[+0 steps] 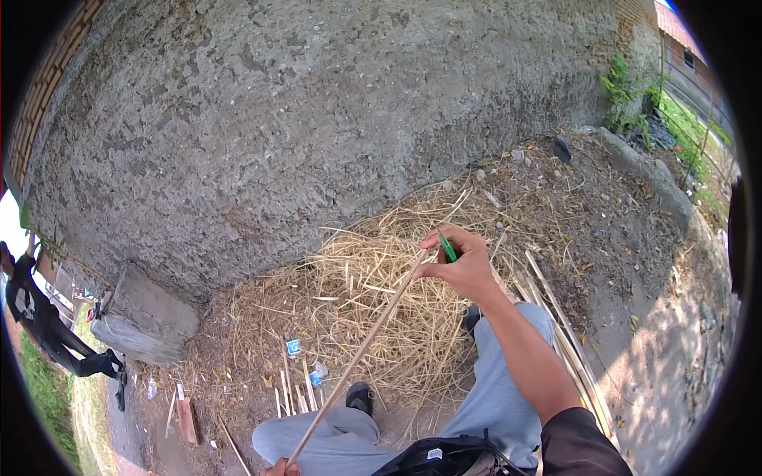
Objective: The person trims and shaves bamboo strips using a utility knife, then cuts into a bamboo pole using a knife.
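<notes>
A long, thin bamboo strip (359,355) runs diagonally from the bottom edge up to the middle of the view. My left hand (282,469), partly cut off by the lower edge, is closed around its near end. My right hand (464,266) is at the far end, thumb and fingers pinched by the strip's tip. A small green tool (447,247), perhaps a knife handle, is held in the same hand; most of it is hidden by the fingers. Below and behind lies a heap of pale shavings (381,285).
More long strips (565,341) lie beside my right leg, and short pieces (295,395) lie ahead of my left knee. A rough wall (317,119) rises in front. A concrete block (151,313) stands left, near a person in dark clothes (51,325). A reddish wooden piece (187,420) lies on the ground.
</notes>
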{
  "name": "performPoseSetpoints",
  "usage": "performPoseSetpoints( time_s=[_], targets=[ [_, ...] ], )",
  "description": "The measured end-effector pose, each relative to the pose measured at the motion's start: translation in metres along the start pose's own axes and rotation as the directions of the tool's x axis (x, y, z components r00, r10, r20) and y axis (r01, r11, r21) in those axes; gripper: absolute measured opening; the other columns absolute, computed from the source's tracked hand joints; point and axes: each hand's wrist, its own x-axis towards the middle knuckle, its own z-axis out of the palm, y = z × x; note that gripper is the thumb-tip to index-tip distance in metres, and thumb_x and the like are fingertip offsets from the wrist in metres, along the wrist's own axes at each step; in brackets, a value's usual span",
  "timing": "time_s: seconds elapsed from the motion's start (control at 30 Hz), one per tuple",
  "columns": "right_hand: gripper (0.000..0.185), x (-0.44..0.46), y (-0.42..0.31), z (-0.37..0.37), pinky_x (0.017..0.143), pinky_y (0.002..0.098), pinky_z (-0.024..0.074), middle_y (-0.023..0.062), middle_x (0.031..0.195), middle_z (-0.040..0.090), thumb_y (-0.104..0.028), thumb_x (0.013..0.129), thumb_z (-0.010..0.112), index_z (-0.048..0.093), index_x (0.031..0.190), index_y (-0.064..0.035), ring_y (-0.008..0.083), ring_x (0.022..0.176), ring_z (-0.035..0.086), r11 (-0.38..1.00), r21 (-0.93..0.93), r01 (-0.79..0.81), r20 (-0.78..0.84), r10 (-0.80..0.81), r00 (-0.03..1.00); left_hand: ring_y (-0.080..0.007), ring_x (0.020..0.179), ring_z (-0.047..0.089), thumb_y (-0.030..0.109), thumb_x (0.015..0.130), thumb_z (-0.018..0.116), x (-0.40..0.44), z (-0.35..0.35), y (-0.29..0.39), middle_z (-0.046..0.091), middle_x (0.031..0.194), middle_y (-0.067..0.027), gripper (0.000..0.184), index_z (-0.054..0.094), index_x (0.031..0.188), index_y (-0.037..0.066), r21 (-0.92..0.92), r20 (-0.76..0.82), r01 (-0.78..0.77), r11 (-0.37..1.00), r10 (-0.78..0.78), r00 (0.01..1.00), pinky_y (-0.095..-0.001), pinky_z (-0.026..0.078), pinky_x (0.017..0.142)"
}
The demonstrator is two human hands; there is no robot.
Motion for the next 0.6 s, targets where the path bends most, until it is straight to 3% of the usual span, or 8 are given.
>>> performPoseSetpoints(
  time_s=[0.1, 0.13, 0.17, 0.23, 0.3, 0.37, 0.53, 0.6],
  targets=[
    [0.041, 0.000, 0.000, -0.002, 0.052, 0.0225, 0.0373, -0.0020, 0.087, 0.067, -0.020, 0.060, 0.095, 0.072, 0.092, -0.0068, 0.0035, 0.061, 0.048, 0.995, -0.078, 0.066, -0.058, -0.070, 0.996, -0.0373, 0.060, 0.059, 0.019, 0.099, 0.052, 0.001, 0.001, 0.003, 0.059, 0.065, -0.0214, 0.024, 0.059, 0.089, -0.002, -0.008, 0.022, 0.039, 0.999, -0.038, 0.999, -0.0434, 0.045, 0.056],
    [0.041, 0.001, 0.002, -0.003, 0.052, 0.0236, 0.0387, -0.0006, 0.084, 0.066, -0.021, 0.059, 0.096, 0.072, 0.088, -0.0054, 0.0047, 0.062, 0.050, 0.975, -0.158, 0.158, -0.051, -0.168, 0.985, -0.0373, 0.060, 0.059, 0.019, 0.099, 0.052, 0.000, 0.002, 0.001, 0.059, 0.065, -0.0214, 0.024, 0.059, 0.089, -0.002, -0.008, 0.022, 0.038, 0.999, -0.038, 0.999, -0.0434, 0.045, 0.056],
    [0.041, 0.001, 0.003, -0.003, 0.053, 0.0246, 0.0402, 0.0007, 0.082, 0.066, -0.021, 0.057, 0.096, 0.071, 0.085, -0.0040, 0.0060, 0.063, 0.052, 0.940, -0.235, 0.246, -0.037, -0.262, 0.964, -0.0320, 0.058, 0.057, 0.019, 0.099, 0.052, -0.001, 0.006, -0.004, 0.058, 0.064, -0.0173, 0.025, 0.058, 0.087, -0.002, -0.057, 0.023, 0.038, 0.998, -0.037, 0.999, -0.0417, 0.044, 0.056],
    [0.040, -0.002, 0.000, -0.001, 0.052, 0.0237, 0.0400, 0.0009, 0.082, 0.066, -0.020, 0.056, 0.096, 0.071, 0.084, -0.0042, 0.0049, 0.061, 0.051, 0.939, -0.272, 0.212, -0.033, -0.230, 0.973, -0.0268, 0.056, 0.055, 0.020, 0.100, 0.051, -0.003, 0.010, -0.016, 0.057, 0.062, -0.0132, 0.027, 0.058, 0.085, -0.002, -0.104, 0.026, 0.038, 0.994, -0.035, 0.999, -0.0400, 0.043, 0.055],
    [0.040, -0.004, -0.004, -0.001, 0.051, 0.0229, 0.0399, 0.0012, 0.082, 0.066, -0.018, 0.055, 0.097, 0.072, 0.083, -0.0045, 0.0038, 0.058, 0.049, 0.934, -0.308, 0.179, -0.027, -0.197, 0.980, -0.0154, 0.060, 0.049, 0.021, 0.101, 0.049, -0.005, 0.009, -0.021, 0.052, 0.063, -0.0036, 0.030, 0.056, 0.080, 0.001, -0.172, 0.137, 0.085, 0.981, -0.062, 0.989, -0.0352, 0.041, 0.056],
    [0.039, -0.005, -0.006, 0.000, 0.054, 0.0276, 0.0418, 0.0020, 0.075, 0.063, -0.020, 0.057, 0.096, 0.069, 0.077, -0.0008, 0.0098, 0.064, 0.055, 0.950, -0.290, 0.113, -0.027, -0.126, 0.992, -0.0131, 0.063, 0.046, 0.021, 0.102, 0.049, -0.007, 0.004, -0.015, 0.049, 0.064, -0.0012, 0.031, 0.055, 0.078, 0.002, -0.208, 0.173, 0.108, 0.972, -0.072, 0.982, -0.0330, 0.040, 0.057],
    [0.043, -0.008, -0.008, -0.001, 0.053, 0.0298, 0.0402, 0.0025, 0.071, 0.058, -0.028, 0.058, 0.095, 0.066, 0.074, -0.0007, 0.0108, 0.062, 0.052, 0.930, -0.365, 0.046, 0.002, -0.048, 0.999, -0.0105, 0.064, 0.043, 0.022, 0.103, 0.047, -0.007, 0.001, -0.010, 0.047, 0.066, 0.0024, 0.032, 0.055, 0.076, 0.006, -0.270, 0.256, 0.183, 0.945, -0.113, 0.960, -0.0297, 0.039, 0.059],
    [0.045, -0.007, -0.008, -0.003, 0.053, 0.0303, 0.0392, 0.0026, 0.070, 0.056, -0.031, 0.058, 0.095, 0.064, 0.072, -0.0010, 0.0111, 0.061, 0.051, 0.919, -0.391, 0.048, 0.010, -0.048, 0.999, -0.0091, 0.064, 0.042, 0.024, 0.103, 0.047, -0.005, 0.002, -0.012, 0.047, 0.067, 0.0039, 0.032, 0.055, 0.077, 0.007, -0.414, 0.346, 0.202, 0.888, -0.052, 0.937, -0.0279, 0.037, 0.058]
  ],
)
